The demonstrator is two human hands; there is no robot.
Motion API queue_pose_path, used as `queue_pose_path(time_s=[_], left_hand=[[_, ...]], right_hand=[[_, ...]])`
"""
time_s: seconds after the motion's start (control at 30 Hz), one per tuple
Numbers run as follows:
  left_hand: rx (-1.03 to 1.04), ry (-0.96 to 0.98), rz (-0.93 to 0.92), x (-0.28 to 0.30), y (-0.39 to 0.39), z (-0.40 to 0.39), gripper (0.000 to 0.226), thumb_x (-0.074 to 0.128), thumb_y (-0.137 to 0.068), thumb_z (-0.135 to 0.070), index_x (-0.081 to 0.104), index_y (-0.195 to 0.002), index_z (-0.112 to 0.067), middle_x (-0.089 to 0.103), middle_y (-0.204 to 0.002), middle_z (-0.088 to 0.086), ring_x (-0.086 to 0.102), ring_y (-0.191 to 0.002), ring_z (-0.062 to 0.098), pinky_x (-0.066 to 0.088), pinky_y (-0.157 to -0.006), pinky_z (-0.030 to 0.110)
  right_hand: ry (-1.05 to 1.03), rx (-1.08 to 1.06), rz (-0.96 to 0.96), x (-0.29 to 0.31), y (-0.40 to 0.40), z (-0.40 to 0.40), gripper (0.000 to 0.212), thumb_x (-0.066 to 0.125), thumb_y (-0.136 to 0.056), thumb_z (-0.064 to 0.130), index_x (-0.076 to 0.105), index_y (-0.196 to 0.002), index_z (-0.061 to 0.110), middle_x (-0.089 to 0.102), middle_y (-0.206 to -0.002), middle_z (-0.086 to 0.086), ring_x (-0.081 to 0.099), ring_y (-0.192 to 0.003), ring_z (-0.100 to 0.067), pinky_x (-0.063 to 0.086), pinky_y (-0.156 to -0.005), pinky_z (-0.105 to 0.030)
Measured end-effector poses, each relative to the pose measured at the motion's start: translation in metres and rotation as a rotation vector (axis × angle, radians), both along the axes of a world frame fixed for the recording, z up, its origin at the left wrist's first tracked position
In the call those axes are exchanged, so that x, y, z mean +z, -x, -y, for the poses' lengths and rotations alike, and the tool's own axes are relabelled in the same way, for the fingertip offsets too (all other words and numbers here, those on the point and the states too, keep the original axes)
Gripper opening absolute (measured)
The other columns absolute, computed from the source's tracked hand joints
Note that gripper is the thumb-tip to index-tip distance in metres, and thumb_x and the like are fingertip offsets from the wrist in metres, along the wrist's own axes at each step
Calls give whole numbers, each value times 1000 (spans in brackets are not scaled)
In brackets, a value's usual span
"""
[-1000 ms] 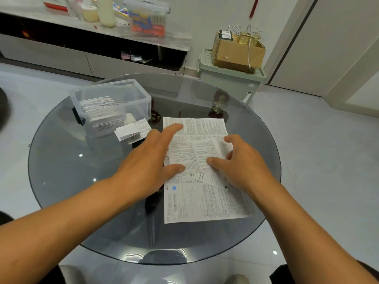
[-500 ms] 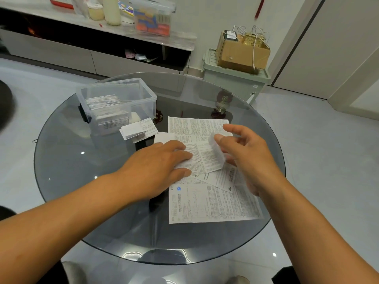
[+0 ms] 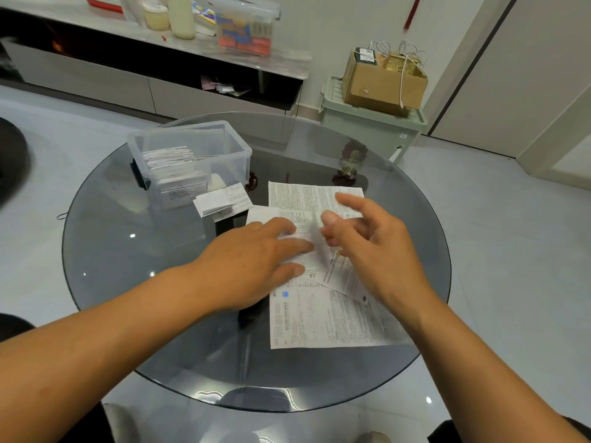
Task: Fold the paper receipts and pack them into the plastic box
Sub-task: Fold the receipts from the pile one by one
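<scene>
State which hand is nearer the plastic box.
Left. The left hand presses the receipts just in front of the plastic box; the right hand hovers farther right.

Glass table (image 3: 134, 282) on pale floor (image 3: 511, 251); cabinet (image 3: 96, 81) behind.

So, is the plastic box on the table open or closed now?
Open. The plastic box carries no lid, its rim is bare, and a stack of folded receipts stands inside it at its left end.

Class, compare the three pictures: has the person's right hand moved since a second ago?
Yes. The right hand has lifted off the receipt and swung toward the far edge of the large sheet, while the left hand keeps pressing the receipt down.
</scene>
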State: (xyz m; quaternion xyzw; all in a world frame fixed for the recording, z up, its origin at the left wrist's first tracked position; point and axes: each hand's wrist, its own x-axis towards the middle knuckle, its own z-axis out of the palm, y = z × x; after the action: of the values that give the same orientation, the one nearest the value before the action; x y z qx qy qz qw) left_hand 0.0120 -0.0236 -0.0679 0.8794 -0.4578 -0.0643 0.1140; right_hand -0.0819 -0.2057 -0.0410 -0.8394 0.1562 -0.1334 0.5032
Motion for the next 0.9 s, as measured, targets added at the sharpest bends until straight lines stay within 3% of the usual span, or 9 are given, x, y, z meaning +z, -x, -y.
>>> queue_pose_path(time_s=[0.13,0.2,0.3,0.37,0.43,0.57,0.67,0.77,0.9], left_hand=[[195,240,-273,-1,-7,-3,93,77,-82,-53,11,-147,-51,43,-141,-19,61,-99,9,50,-80,28],[203,254,-299,1,-9,-7,100,83,-78,-47,12,-149,-54,33,-140,-22,58,-87,6,46,-73,20],[111,169,-180,3,-13,-12,59,76,-85,-48,50,-138,-46,25,-150,-23,53,-93,3,40,-74,15],[16,138,-76,3,-14,-13,28,68,-92,-43,69,-120,-37,46,-142,-19,54,-99,2,42,-78,19],[-1,210,-62,2,-12,-11,16,63,-97,-37,74,-107,-30,66,-114,-15,61,-97,6,50,-80,28],[197,389,-396,5,-10,-7,19,60,-99,-38,70,-88,-26,71,-79,-5,66,-67,14,56,-65,36],[222,402,-494,7,-13,-8,18,63,-98,-35,72,-86,-24,74,-82,-5,69,-76,18,59,-74,42],[222,370,-601,11,-15,-9,18,61,-100,-33,73,-92,-22,76,-91,0,71,-89,25,57,-85,51],[220,307,-627,16,-16,-13,23,62,-98,-21,67,-107,-41,74,-102,-14,71,-90,11,60,-83,34]], right_hand=[[214,142,-153,-6,4,-4,32,53,-104,49,77,-101,28,76,-92,9,71,-85,-12,59,-79,-38],[276,195,-201,-9,3,-2,24,55,-104,42,77,-106,33,75,-96,18,69,-88,-2,57,-76,-26],[322,200,-205,-10,1,2,20,58,-104,36,75,-115,38,72,-102,27,64,-93,8,52,-78,-15],[248,141,-175,-14,-1,4,23,58,-104,27,74,-119,37,72,-108,25,66,-96,5,55,-86,-21],[211,82,-177,-14,-2,7,32,58,-103,17,71,-122,38,70,-116,22,66,-99,0,54,-85,-24],[111,110,-259,-7,-2,13,30,70,-97,17,71,-114,42,76,-92,10,72,-82,-12,61,-70,-32],[2,80,-213,-6,-2,8,5,81,-88,31,77,-91,29,78,-82,9,74,-78,-9,61,-73,-30],[-147,25,-179,-8,-3,2,18,81,-88,33,78,-83,16,79,-81,7,76,-75,-10,61,-74,-28],[-161,-97,-142,-12,-8,2,21,87,-81,19,68,-75,14,79,-94,6,76,-88,-13,63,-78,-36]])
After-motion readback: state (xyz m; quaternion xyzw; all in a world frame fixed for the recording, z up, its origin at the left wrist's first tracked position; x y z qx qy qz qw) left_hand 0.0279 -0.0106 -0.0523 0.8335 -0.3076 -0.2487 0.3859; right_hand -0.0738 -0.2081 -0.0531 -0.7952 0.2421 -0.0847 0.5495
